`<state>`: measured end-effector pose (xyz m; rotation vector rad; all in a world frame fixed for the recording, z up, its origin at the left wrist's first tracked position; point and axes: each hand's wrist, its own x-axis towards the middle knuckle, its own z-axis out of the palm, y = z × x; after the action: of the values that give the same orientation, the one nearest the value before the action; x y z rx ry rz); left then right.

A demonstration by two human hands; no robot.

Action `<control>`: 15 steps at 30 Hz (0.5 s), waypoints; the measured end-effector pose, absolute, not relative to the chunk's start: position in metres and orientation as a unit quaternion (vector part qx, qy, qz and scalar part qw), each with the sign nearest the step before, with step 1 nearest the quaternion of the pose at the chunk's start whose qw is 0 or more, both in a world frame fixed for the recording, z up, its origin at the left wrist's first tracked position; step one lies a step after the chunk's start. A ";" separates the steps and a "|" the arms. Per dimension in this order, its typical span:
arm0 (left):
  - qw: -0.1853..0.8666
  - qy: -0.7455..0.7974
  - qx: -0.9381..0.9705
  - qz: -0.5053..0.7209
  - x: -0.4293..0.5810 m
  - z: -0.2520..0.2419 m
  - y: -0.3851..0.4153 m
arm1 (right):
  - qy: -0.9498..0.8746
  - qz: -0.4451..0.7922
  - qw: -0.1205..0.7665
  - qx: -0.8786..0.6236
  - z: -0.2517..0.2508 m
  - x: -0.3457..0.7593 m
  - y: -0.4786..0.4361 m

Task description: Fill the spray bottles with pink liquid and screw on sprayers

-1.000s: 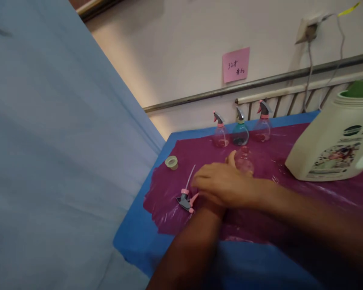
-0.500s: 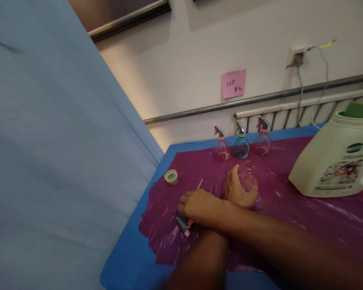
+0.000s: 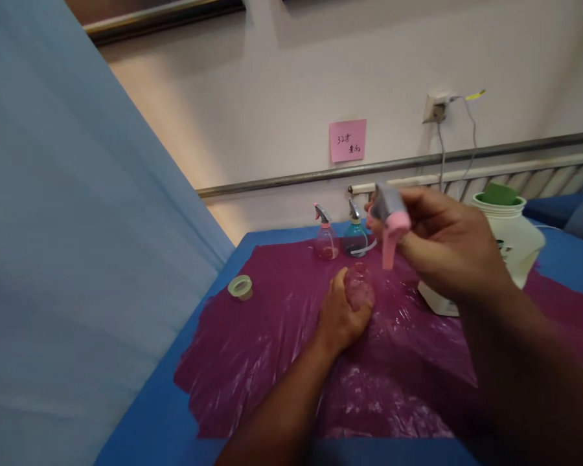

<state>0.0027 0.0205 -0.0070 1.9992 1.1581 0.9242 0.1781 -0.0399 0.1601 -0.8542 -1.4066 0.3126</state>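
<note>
Left hand (image 3: 341,316) curls round the round, clear pink plastic bottle (image 3: 359,291), open-necked on the purple plastic sheet (image 3: 257,343). Right hand (image 3: 449,243), raised rightward, grips a grey-and-pink plastic spray head (image 3: 391,210). Risk: its thin pale tube (image 3: 368,247), swung carelessly, could topple the bottle.

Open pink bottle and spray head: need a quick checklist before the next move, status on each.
1. Pink bottle gripped by the left hand: ok.
2. Bottle mouth uncapped: ok.
3. Spray head held in the right hand, raised off the purple sheet: ok.
4. Tube lined up with the mouth: not ok; it curves leftward, its tip overlapping the teal bottle in this view.
5. Liquid level in the pink bottle: cannot tell; fingers and blur hide it.
</note>
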 end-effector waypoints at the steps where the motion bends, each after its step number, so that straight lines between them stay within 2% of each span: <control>1: 0.314 0.444 0.760 0.355 0.002 -0.010 0.021 | -0.596 0.155 0.690 -0.381 0.159 0.184 -0.036; 9: 0.312 0.445 0.758 0.361 0.004 -0.020 0.026 | -0.542 0.223 0.706 -0.398 0.149 0.200 -0.010; 15: 0.346 0.444 0.733 0.382 0.007 -0.019 0.025 | -0.565 0.292 0.663 -0.395 0.132 0.193 0.004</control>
<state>0.0072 0.0247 -0.0187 1.9027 1.1523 0.9904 0.1926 0.0036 0.1319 -0.8921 -1.2761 0.6592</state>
